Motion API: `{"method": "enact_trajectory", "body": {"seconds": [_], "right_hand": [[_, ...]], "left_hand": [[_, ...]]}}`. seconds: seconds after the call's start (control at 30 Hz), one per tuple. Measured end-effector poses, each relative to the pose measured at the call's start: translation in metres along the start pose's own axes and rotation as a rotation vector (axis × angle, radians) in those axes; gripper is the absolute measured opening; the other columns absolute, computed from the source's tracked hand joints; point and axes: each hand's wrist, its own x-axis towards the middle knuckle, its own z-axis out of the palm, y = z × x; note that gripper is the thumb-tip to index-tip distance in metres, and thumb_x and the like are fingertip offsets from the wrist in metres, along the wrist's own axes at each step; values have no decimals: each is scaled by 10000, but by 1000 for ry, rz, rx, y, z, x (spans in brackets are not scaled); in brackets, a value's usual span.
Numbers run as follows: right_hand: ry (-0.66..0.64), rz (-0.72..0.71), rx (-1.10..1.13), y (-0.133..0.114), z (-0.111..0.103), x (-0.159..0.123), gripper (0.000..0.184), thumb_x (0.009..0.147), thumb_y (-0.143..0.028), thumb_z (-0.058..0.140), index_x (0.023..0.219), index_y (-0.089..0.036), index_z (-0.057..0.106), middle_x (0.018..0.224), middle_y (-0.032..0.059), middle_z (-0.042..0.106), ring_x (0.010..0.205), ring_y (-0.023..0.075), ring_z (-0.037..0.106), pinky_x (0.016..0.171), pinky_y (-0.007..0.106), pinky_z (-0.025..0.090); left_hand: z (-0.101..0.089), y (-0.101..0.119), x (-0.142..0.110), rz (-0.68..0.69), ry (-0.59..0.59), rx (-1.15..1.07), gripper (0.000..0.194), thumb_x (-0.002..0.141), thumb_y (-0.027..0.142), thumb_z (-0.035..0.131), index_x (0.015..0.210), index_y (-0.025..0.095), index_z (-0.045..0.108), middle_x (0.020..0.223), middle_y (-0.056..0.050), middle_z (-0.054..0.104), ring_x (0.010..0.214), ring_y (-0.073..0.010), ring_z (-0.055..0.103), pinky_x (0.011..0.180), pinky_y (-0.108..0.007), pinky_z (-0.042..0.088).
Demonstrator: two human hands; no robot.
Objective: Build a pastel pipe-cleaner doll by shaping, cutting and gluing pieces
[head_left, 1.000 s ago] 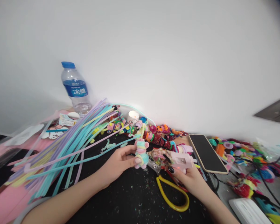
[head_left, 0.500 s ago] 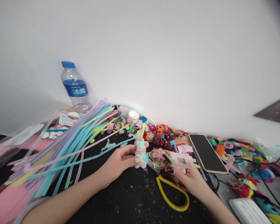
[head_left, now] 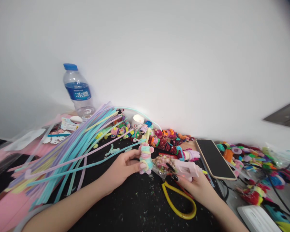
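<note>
My left hand pinches a small pastel pipe-cleaner figure with pink, yellow and teal bands, holding it upright over the black mat. My right hand grips a pale pink glue gun. The gun's nozzle points left and sits close to the figure's right side, amid glittery decoration. Both hands have closed fingers.
A fan of long pastel pipe cleaners lies at left, with a water bottle behind. Small colourful craft pieces line the wall beside a lit candle cup. A phone, a yellow loop and cables are at right.
My right hand has shifted the glue gun slightly left, bringing its nozzle closer to the figure. My left hand and the figure stay put.
</note>
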Motion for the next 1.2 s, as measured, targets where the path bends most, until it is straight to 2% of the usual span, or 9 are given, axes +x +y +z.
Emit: {"method": "enact_trajectory", "body": {"seconds": [0.27,0.43,0.57,0.73,0.87,0.97,1.07,1.13,1.2], "right_hand": [[155,15,-100,15,0,-6,187,782,-279,509,856,-182,650,709,38,673,639,216,618,565,285,497],[315,-42,-247,20,-10,-4,287,824,-290,449,1062,-170,556,979,80,647,859,247,604,731,320,468],[367,2,-564,22,-13,2,419,802,-307,458,1196,-166,442,1090,120,585,948,277,569,741,362,439],[408,96,-929,31,-9,7,397,812,-298,448,1195,-193,450,953,98,620,876,284,565,729,426,376],[451,94,-978,29,-9,5,363,799,-341,486,1136,-207,508,1020,108,586,907,310,507,725,453,353],[496,-45,-836,16,-8,8,298,800,-307,511,1073,-196,553,1028,113,569,951,305,489,760,449,363],[316,-270,-573,-5,2,19,185,825,-200,499,992,-202,580,942,79,615,911,238,525,794,387,389],[92,-343,-442,-20,15,31,179,837,-157,486,973,-211,590,913,57,639,863,202,539,766,343,409],[-35,-396,-413,-33,30,47,163,842,-139,478,913,-213,605,866,40,652,843,191,535,739,325,414]], "left_hand": [[-1,1,0,17,10,-25,345,751,226,636,1085,160,581,1054,-76,621,879,-201,570,723,-292,434],[1,3,1,47,27,-25,346,741,235,644,1075,166,585,1021,-71,626,830,-187,574,715,-294,437],[6,4,-3,-21,-82,-7,412,666,245,709,1050,147,594,901,-71,639,735,-185,588,663,-301,446],[10,3,-11,-122,-249,61,397,619,261,746,988,180,626,810,-47,643,716,-198,592,643,-307,449],[11,7,-12,-149,-327,7,345,626,237,740,957,196,652,884,-54,637,734,-196,596,601,-281,439],[11,12,-11,-200,-405,-127,378,627,211,737,990,166,640,826,-39,625,652,-156,594,557,-244,418],[5,13,-12,-252,-455,-264,405,608,234,754,987,157,633,779,-23,606,600,-123,568,520,-215,410],[-1,10,-12,-274,-441,-353,406,582,248,775,954,166,632,763,-6,588,617,-113,558,522,-198,421],[-8,5,-11,-290,-438,-437,457,562,274,787,976,189,615,826,-10,595,647,-123,569,547,-222,453]]}}
